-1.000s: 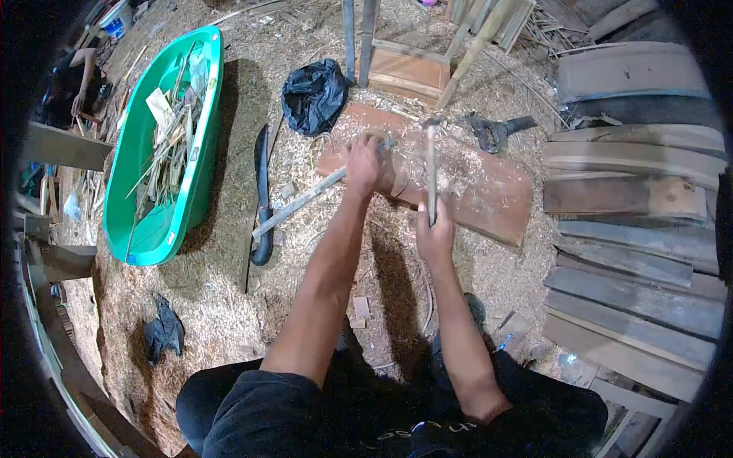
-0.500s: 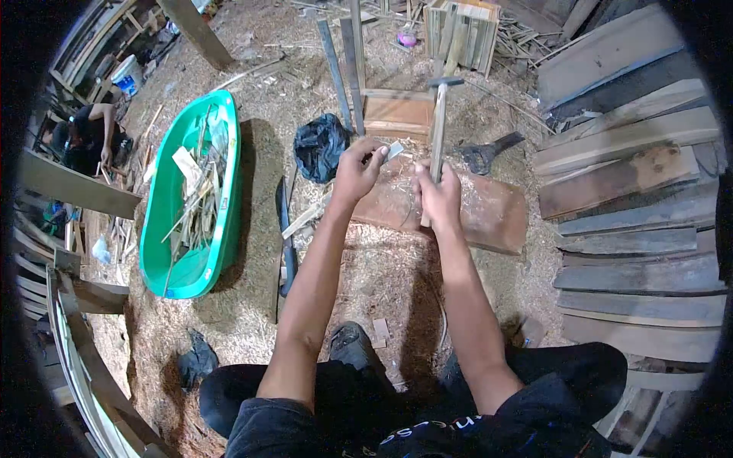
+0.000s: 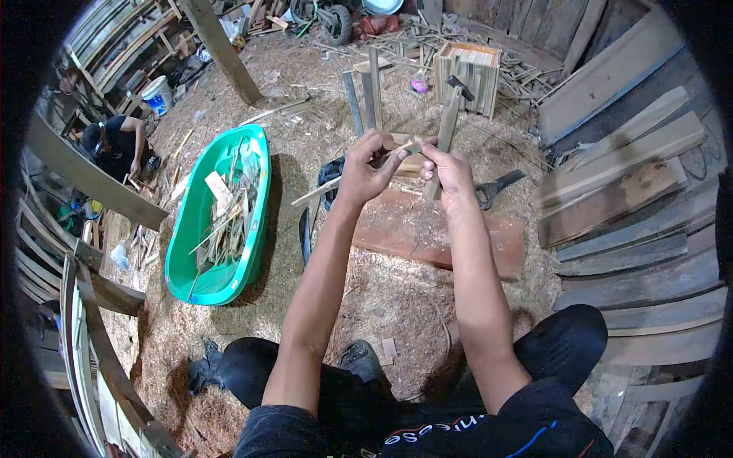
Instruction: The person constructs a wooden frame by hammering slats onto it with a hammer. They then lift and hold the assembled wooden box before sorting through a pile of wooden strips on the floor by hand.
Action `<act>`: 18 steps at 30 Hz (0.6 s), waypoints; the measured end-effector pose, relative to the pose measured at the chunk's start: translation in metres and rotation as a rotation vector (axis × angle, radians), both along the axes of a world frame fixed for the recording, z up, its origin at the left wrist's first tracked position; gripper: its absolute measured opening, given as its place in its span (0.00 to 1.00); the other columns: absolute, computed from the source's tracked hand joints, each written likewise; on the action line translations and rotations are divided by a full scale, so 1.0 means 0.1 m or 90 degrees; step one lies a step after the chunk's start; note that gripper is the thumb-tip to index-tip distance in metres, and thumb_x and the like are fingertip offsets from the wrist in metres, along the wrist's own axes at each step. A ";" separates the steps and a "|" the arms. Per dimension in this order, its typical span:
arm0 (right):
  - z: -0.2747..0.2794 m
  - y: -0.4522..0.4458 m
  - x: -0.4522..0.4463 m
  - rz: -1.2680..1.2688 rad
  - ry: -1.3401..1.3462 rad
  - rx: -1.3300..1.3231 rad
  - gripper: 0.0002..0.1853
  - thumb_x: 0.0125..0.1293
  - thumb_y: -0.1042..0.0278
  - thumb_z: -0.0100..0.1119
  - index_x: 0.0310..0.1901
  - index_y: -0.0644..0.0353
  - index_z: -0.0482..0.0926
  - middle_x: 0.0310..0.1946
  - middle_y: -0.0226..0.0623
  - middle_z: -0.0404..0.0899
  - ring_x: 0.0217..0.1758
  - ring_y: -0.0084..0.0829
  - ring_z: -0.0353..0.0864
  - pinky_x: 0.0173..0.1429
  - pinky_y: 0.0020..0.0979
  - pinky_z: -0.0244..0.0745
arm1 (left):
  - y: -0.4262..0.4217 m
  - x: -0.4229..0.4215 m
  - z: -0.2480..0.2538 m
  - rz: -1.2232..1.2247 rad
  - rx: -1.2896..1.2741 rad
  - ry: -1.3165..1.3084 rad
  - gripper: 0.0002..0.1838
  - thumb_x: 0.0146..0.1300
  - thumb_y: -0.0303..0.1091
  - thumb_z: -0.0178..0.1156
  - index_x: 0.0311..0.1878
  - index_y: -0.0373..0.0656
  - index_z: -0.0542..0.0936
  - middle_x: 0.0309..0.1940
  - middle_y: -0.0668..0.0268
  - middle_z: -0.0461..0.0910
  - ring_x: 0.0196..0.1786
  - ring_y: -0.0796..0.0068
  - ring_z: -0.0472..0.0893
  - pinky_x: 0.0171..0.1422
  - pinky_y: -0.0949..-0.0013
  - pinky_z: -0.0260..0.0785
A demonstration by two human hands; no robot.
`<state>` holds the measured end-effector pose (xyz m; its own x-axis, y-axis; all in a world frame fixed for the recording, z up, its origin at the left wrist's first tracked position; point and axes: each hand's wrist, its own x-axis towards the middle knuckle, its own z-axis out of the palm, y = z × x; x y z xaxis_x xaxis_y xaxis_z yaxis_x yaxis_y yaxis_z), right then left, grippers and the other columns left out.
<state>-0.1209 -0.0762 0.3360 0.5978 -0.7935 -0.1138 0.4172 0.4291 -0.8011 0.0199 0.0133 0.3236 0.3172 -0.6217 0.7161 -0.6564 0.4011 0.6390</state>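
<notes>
My left hand (image 3: 368, 166) pinches a small flat pale piece of wood (image 3: 412, 147) between thumb and fingers. My right hand (image 3: 450, 174) is wrapped round the wooden handle (image 3: 449, 122) of a hammer, whose dark head (image 3: 460, 86) points up and away from me. The right thumb and fingertips meet the small piece at its right end, close to my left fingers. Both hands are above a reddish-brown wooden board (image 3: 382, 229) strewn with shavings. A black plastic bag (image 3: 331, 172) lies partly hidden behind my left hand.
A green plastic tub (image 3: 177, 259) with wood scraps stands at left. Beyond it another person (image 3: 114, 145) crouches. A slatted wooden crate (image 3: 473, 53) stands at the back, a dark hand tool (image 3: 500, 187) lies right of the board, and stacked planks (image 3: 634, 206) line the right side.
My hands have come together; the right fingertips now meet the small piece in my left hand. The hammer leans further right. The camera view has shifted, showing more of the back.
</notes>
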 end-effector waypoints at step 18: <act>-0.47 -0.28 -0.52 0.124 0.005 -0.007 0.11 0.67 0.63 0.67 0.39 0.61 0.80 0.20 0.24 0.71 0.13 0.13 0.63 0.14 0.19 0.56 | -0.22 -0.15 -0.02 -0.196 0.134 -0.276 0.10 0.54 0.32 0.73 0.36 0.40 0.84 0.35 0.63 0.83 0.42 0.60 0.80 0.52 0.60 0.69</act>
